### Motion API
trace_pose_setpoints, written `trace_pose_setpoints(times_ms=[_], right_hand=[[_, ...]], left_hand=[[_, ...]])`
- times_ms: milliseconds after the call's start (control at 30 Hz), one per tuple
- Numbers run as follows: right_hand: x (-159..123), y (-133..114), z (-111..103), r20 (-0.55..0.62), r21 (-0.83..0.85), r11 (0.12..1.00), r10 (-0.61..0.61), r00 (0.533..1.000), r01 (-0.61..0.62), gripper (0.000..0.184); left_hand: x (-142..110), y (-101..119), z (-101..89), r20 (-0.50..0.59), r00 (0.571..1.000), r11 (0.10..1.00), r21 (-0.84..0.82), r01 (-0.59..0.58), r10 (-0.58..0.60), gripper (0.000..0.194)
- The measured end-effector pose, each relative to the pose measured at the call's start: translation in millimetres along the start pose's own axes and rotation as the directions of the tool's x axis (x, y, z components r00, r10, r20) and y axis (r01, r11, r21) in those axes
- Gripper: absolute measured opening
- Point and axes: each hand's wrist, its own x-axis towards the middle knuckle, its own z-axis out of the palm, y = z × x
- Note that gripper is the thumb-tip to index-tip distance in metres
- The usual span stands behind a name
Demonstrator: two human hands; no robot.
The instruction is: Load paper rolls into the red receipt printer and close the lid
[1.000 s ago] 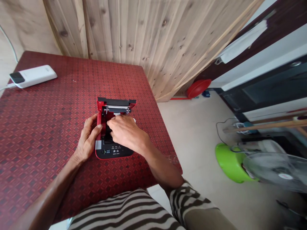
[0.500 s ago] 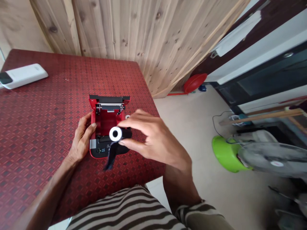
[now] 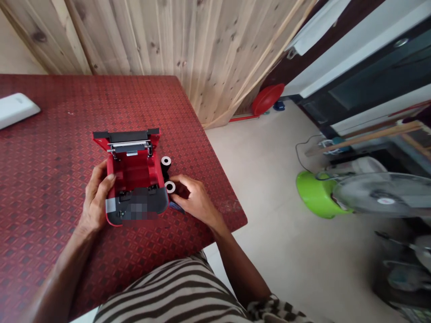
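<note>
A small red and black printer sits on the red patterned table with its lid raised and its red bay bare. My left hand is wrapped on the printer's left side. My right hand rests on the table just right of the printer, fingers closed on a black roll with a white core, set upright. A second black roll with a white core stands just behind it, beside the printer.
A white power bank lies at the table's far left. Wood panelling rises behind the table. On the floor to the right are a red round object, a green-based fan and dark cabinets.
My right hand lifted a black roll out of the printer's bay, carried it right and lowered it onto the table beside the printer. The left hand kept its hold. The view shifted right.
</note>
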Motion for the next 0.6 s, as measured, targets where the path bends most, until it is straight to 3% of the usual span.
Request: trace_pose_setpoints(times_ms=[267,400,500,600], right_hand=[[-1.3,7.1,-20.3,0.12,0.046,0.998,0.039,0.992,-0.045,0.044],[15.4,9.0,-33.5,0.011,0.05,0.997,0.066,0.998,-0.066,0.027],[39.2,15.7,-31.6,-0.074,0.027,0.999,0.04,0.996,-0.038,0.034],[60.7,23.0,-20.6,-0.008,0.057,0.998,-0.014,1.0,0.014,0.043]], left_hand=[[0.1,2.7,1.1,-0.007,0.998,0.998,-0.001,0.067,-0.067,0.056],[0.6,2.0,2.5,-0.017,0.998,0.998,0.01,0.067,-0.067,0.055],[0.5,2.9,3.6,-0.027,0.997,0.998,0.019,0.068,-0.067,0.054],[-0.1,3.4,3.7,-0.032,0.997,0.997,0.021,0.071,-0.071,0.052]])
